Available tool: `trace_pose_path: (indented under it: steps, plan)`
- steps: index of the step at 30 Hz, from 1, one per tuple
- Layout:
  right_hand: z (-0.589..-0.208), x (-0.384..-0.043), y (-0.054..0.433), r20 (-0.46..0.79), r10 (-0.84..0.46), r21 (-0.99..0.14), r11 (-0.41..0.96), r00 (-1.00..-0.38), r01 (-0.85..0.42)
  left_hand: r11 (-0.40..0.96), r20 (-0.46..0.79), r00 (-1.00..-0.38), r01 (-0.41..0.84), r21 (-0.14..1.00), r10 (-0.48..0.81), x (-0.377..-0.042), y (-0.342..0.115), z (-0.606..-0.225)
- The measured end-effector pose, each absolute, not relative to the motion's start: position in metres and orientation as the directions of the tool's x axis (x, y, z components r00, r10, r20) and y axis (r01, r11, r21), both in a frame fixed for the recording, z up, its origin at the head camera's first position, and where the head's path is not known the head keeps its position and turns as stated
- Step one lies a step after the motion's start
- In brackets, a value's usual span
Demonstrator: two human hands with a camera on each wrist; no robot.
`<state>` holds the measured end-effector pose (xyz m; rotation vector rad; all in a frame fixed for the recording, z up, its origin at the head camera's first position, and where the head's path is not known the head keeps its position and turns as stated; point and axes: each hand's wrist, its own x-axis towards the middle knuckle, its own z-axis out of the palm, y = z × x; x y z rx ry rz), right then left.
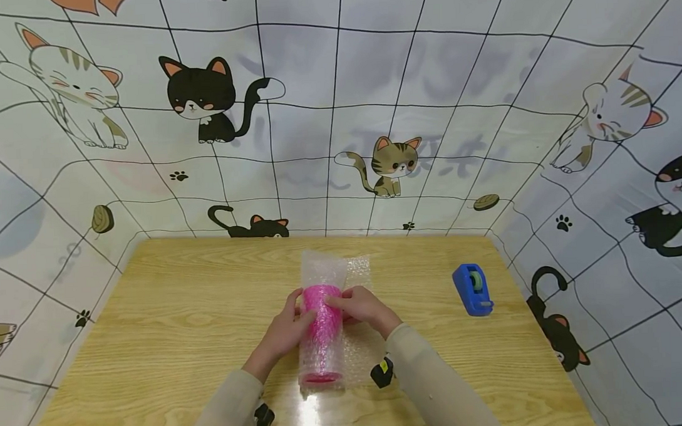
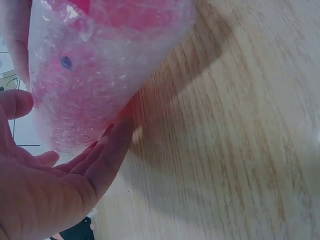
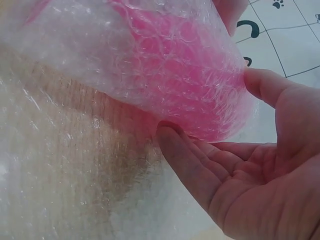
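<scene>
The left hand (image 1: 286,334) and the right hand (image 1: 364,307) are half-curled, thumbs on top and fingers against the sides, together holding the pink cylinder (image 1: 324,332); it lies between them on the wood-grain table (image 1: 181,331), rolled in bubble wrap (image 1: 324,267) that extends past its far end, with a loose flap out to the right; the left wrist view shows a small dark spot on the wrapped surface, indistinct in the head view; the right wrist view shows the flap spread under that hand; a blue tape dispenser (image 1: 469,291) sits well apart at right; the yellow patch on the black device (image 1: 382,373) by the right wrist is too small to read.
</scene>
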<state>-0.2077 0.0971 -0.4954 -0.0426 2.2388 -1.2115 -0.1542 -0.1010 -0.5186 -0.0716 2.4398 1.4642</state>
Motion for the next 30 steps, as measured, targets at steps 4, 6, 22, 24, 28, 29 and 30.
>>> trace_pose_path:
  steps: [4,6,22,24,28,29,30]
  plan:
    - [-0.4965,-0.2076,0.0978,-0.484,-0.296,-0.781,0.571,-0.823,0.254,0.465,-0.261,-0.960,-0.185,0.866,0.104,-0.1546,-0.1010,-0.5209]
    - [-0.4986,-0.2078,0.0984,-0.483,-0.302,-0.788,0.559,-0.822,0.258,0.461,-0.254,-0.962,-0.182,0.869,0.099,-0.1547,-0.1012,-0.5210]
    - [-0.4963,-0.2042,0.0989,-0.492,-0.316,-0.812,0.501,-0.811,0.298,0.442,-0.221,-0.974,-0.181,0.878,0.040,-0.1561,-0.0999,-0.5252]
    - [-0.4958,-0.2039,0.0995,-0.494,-0.307,-0.806,0.512,-0.813,0.297,0.441,-0.231,-0.972,-0.191,0.877,0.039,-0.1554,-0.0986,-0.5247]
    - [-0.4955,-0.2038,0.1010,-0.493,-0.298,-0.796,0.535,-0.817,0.285,0.428,-0.261,-0.964,-0.215,0.877,0.050,-0.1534,-0.0962,-0.5217]
    - [-0.4955,-0.2039,0.1012,-0.493,-0.297,-0.794,0.537,-0.817,0.284,0.428,-0.268,-0.962,-0.221,0.876,0.051,-0.1531,-0.0956,-0.5211]
    - [-0.4960,-0.2041,0.1013,-0.493,-0.297,-0.792,0.542,-0.818,0.280,0.426,-0.273,-0.961,-0.227,0.876,0.050,-0.1529,-0.0951,-0.5206]
